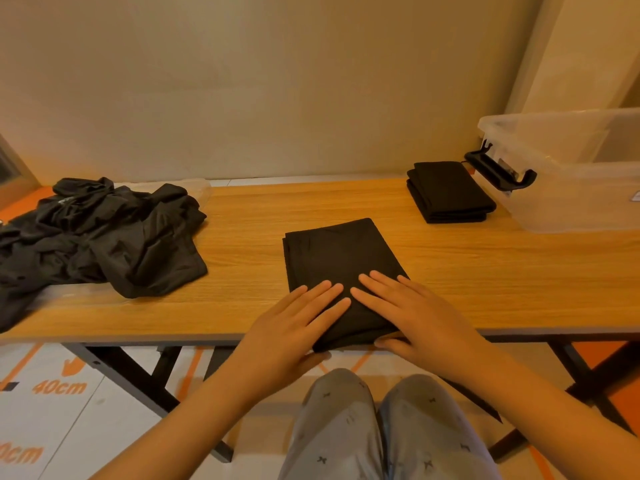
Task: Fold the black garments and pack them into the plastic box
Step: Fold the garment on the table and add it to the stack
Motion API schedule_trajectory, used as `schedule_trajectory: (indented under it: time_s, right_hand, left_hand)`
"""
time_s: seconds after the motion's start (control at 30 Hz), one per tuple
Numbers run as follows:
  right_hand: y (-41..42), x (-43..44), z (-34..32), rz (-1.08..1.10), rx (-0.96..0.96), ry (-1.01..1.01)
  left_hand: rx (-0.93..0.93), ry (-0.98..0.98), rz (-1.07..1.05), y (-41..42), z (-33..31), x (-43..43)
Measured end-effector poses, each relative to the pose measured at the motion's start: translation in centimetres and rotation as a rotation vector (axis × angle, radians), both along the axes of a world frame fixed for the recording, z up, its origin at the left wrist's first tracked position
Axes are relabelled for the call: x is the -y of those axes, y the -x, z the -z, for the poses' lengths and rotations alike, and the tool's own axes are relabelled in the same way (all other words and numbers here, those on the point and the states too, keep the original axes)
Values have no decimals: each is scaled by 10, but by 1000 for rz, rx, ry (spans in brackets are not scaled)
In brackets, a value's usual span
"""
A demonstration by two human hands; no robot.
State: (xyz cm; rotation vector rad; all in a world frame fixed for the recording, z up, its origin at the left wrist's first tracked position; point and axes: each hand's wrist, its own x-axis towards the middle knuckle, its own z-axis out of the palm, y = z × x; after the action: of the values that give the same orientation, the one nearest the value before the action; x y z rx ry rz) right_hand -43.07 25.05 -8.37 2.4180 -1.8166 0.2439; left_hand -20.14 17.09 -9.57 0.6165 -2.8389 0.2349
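- Black folded garment (341, 258) lies on the bench (485, 278), left of the clear plastic box (571, 206).
- Both released, the left grip (294, 323) and right grip (415, 313) press it flat.
- Another folded stack (450, 192) sits just beside the box.

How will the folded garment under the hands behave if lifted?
Probably floppy: the folded garment is layered cloth, so unsupported edges would likely sag or unfold. Its near end overhangs the table, so a pull might slide it off.

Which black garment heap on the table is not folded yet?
The crumpled pile at the left; the centre garment and the right stack are folded.
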Motion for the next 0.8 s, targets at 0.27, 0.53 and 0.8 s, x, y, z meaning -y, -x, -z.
schedule_trajectory:
  time_s: [0.27,0.53,0.8]
  right_hand:
    - [12,-24,14,-78,127,146]
    - [12,4,-59,140,886,-29]
    - [29,102,-62,507,920,-198]
  left_hand:
    - [-188,-84,71,-27,9,1]
    - [-713,-848,-166,-1,-50,11]
    - [-503,-911,-521,43,-62,103]
